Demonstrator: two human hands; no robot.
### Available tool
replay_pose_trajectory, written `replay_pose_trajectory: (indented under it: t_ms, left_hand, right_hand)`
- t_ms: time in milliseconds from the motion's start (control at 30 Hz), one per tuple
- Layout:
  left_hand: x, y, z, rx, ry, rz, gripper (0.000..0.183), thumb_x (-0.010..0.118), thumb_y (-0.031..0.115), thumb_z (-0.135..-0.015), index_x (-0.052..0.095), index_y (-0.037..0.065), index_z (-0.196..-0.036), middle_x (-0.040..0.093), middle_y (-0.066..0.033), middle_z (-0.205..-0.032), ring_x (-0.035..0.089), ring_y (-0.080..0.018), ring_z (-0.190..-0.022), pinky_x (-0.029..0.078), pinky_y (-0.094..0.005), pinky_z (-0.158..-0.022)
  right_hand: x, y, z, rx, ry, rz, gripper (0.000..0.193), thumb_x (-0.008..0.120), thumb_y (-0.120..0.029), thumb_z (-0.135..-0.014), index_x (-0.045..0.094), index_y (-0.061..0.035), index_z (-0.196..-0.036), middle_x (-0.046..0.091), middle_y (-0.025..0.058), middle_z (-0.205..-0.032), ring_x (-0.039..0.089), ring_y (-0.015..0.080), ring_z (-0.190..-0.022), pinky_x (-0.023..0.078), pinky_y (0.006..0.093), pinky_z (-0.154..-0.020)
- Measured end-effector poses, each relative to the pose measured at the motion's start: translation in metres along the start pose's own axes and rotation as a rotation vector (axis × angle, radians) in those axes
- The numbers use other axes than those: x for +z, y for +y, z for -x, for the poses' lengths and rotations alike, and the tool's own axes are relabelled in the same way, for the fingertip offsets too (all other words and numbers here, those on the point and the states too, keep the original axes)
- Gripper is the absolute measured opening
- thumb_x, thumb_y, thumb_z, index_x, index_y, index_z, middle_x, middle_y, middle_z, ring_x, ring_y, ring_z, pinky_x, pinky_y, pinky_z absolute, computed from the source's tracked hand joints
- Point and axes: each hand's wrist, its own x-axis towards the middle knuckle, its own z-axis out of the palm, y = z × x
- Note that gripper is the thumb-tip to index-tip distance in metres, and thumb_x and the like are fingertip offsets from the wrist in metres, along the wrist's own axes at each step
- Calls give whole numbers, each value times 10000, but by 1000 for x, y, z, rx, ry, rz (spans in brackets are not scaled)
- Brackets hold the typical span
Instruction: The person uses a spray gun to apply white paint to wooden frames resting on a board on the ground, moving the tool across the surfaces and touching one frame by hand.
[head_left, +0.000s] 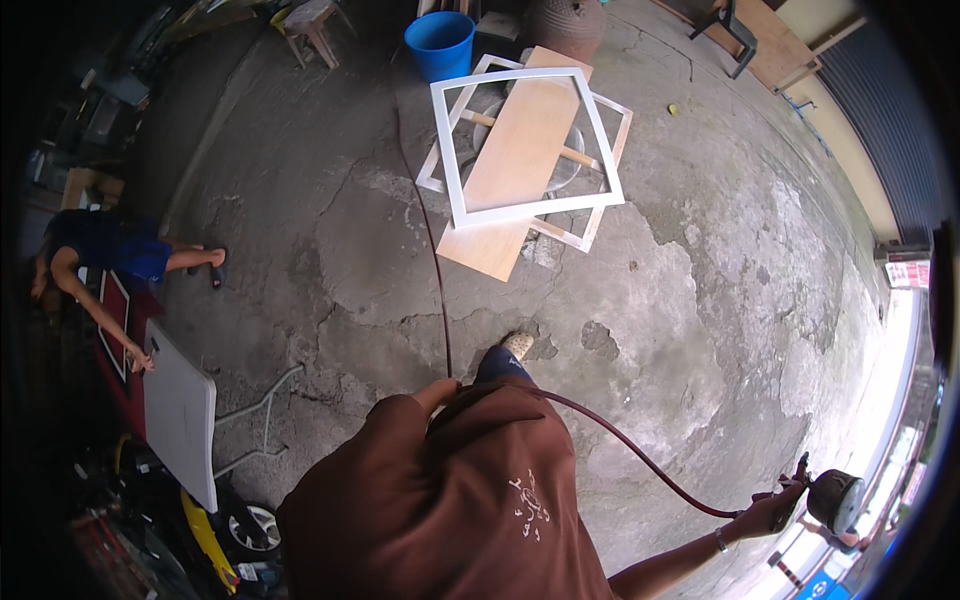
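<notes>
At the right, held out from my body, my right hand (768,512) is closed around a paint spray gun (803,483) with a metal cup (834,499). A dark red hose (640,452) leads from the gun across my front to my waist. There my left hand (437,395) is closed on the hose, its fingers partly hidden by my brown shirt. Ahead, a white frame (540,213) lies over a light plywood board (490,250). A second pale frame (562,235) sits under the board, on a round support (565,178).
A blue bucket (440,62) and a brown pot (565,28) stand behind the frames. The hose runs along the cracked concrete floor (330,230). At left, another person (110,245) bends by a white folding table (180,410). A stool (310,30) is farther back.
</notes>
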Motion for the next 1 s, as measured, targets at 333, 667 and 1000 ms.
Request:
replay_pose_trajectory:
  t_ms: [333,667,1000]
  left_hand:
    - [79,87,-49,-248,201,179,347,683,291,-840,743,91,-1118,734,-194,-1081,698,-398,-1042,561,-484,-886]
    - [223,286,-104,-411,349,626,277,687,223,-826,770,105,-1062,732,-194,-1099,692,-355,-1092,535,-472,-903]
    - [92,423,-133,-351,794,611,329,644,446,-910,750,159,-1030,738,-147,-1033,688,-392,-1010,542,-506,-854]
  right_hand:
    - [162,4,-150,-239,-138,-298,379,471,-355,-1091,660,-58,-1230,732,50,-950,510,79,-514,348,233,-426]
    - [359,71,-298,-610,-336,-510,311,529,-297,-1069,653,-49,-1212,743,63,-980,508,67,-526,351,227,-443]
    - [442,13,-359,-553,-525,-792,344,652,-285,-1027,744,8,-1183,779,121,-990,453,64,-486,330,250,-412]
